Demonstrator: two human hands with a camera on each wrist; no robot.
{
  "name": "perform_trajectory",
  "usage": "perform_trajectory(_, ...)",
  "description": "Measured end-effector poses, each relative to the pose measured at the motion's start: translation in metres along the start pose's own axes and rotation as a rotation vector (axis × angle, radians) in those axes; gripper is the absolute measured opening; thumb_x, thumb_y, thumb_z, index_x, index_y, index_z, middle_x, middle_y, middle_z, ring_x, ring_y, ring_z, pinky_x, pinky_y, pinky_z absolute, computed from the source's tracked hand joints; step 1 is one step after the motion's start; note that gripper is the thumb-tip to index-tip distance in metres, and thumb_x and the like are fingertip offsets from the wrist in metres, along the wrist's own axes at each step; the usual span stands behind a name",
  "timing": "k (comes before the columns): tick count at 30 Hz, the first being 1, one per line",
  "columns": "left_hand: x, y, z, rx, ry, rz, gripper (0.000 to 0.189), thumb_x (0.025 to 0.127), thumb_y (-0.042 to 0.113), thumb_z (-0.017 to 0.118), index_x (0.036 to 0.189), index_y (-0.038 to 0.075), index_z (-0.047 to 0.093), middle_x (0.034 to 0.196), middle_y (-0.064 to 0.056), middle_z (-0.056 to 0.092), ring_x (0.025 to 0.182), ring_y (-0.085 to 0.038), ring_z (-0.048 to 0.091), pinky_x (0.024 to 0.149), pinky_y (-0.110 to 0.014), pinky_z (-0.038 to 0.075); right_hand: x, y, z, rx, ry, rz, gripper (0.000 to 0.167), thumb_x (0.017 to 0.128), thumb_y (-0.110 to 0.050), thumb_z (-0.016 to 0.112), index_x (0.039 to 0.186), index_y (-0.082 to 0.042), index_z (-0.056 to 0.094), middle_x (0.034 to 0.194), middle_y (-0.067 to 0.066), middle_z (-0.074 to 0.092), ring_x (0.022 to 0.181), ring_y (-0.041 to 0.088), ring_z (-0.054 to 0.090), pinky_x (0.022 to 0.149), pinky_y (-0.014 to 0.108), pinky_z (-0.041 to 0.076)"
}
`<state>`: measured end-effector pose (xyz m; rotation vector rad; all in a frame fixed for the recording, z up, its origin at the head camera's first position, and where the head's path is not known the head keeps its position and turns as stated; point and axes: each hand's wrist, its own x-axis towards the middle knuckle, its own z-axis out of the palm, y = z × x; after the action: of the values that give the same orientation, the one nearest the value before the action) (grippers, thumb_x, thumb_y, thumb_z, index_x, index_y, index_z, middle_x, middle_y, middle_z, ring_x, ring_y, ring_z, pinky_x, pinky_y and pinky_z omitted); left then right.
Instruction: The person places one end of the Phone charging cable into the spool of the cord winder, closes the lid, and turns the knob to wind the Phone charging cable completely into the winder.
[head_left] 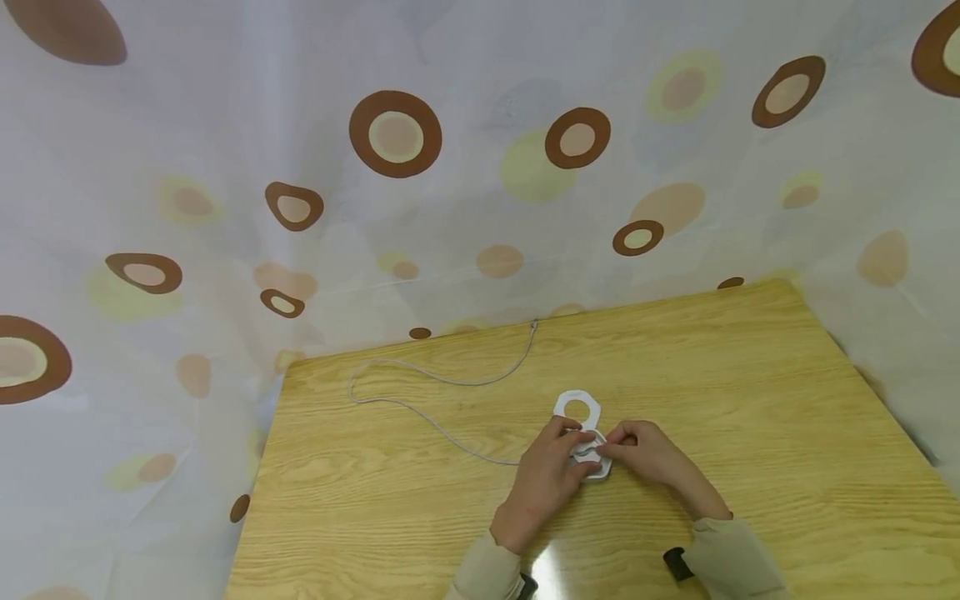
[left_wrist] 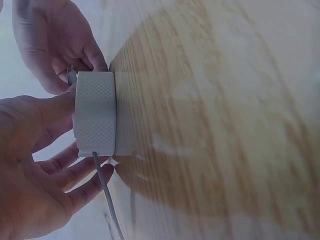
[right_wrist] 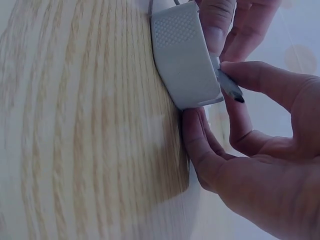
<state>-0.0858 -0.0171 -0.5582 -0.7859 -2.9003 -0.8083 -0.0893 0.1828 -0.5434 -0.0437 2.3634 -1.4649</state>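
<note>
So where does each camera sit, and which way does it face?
Head: worn on the person's head, facing forward and down at the wooden table; left hand, right hand and sleeves show.
Left wrist: worn on that wrist, facing the white case from low down; left hand close, right hand beyond.
Right wrist: worn on that wrist, facing the white case from the other side; right hand close, part of left hand beyond.
Both wrist views share the white case and both hands.
</note>
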Motion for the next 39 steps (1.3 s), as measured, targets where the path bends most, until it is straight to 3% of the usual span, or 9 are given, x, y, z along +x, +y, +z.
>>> perform_trajectory(8, 0.000, 0.001, -0.002, 0.010, 0.002, 0.018, 0.040, 0.092, 0.038, 0.081, 0.126, 0.017, 0.077, 0.132, 0.001, 0.067, 0.113, -0.013, 0.072, 0.091, -0.020, 0.059, -0.001, 0.006, -0.003, 0.026, -0.033, 0.004, 0.021, 0.099, -0.018, 0.073, 0.097, 0.003, 0.072, 0.098, 0.010, 0.075, 0.086, 0.013, 0.062, 0.074, 0.021, 0.049)
perform_trajectory(15, 0.001, -0.001, -0.005, 0.003, 0.001, 0.000, 0.040, 0.093, 0.039, 0.079, 0.127, 0.018, 0.076, 0.132, 0.001, 0.067, 0.113, -0.016, 0.072, 0.090, -0.024, 0.060, -0.001, 0.013, -0.004, 0.037, -0.041, -0.051, 0.024, 0.102, -0.022, 0.072, 0.105, 0.002, 0.071, 0.110, 0.013, 0.076, 0.095, 0.013, 0.068, 0.078, 0.020, 0.052)
perform_trajectory(24, 0.001, -0.002, -0.003, -0.010, 0.019, 0.027, 0.039, 0.091, 0.036, 0.081, 0.125, 0.016, 0.077, 0.129, 0.000, 0.068, 0.111, -0.015, 0.073, 0.090, -0.023, 0.060, -0.006, 0.013, -0.003, -0.006, 0.011, -0.037, 0.024, 0.099, -0.024, 0.075, 0.103, 0.000, 0.073, 0.101, 0.009, 0.078, 0.088, 0.009, 0.068, 0.076, 0.020, 0.052)
perform_trajectory(39, 0.000, 0.002, -0.004, -0.031, -0.021, -0.012, 0.039, 0.093, 0.036, 0.079, 0.127, 0.017, 0.077, 0.131, 0.001, 0.066, 0.114, -0.014, 0.071, 0.092, -0.023, 0.059, -0.004, 0.003, -0.003, -0.091, 0.019, 0.022, 0.021, 0.098, -0.022, 0.075, 0.095, -0.002, 0.071, 0.096, 0.009, 0.076, 0.084, 0.011, 0.063, 0.075, 0.026, 0.049)
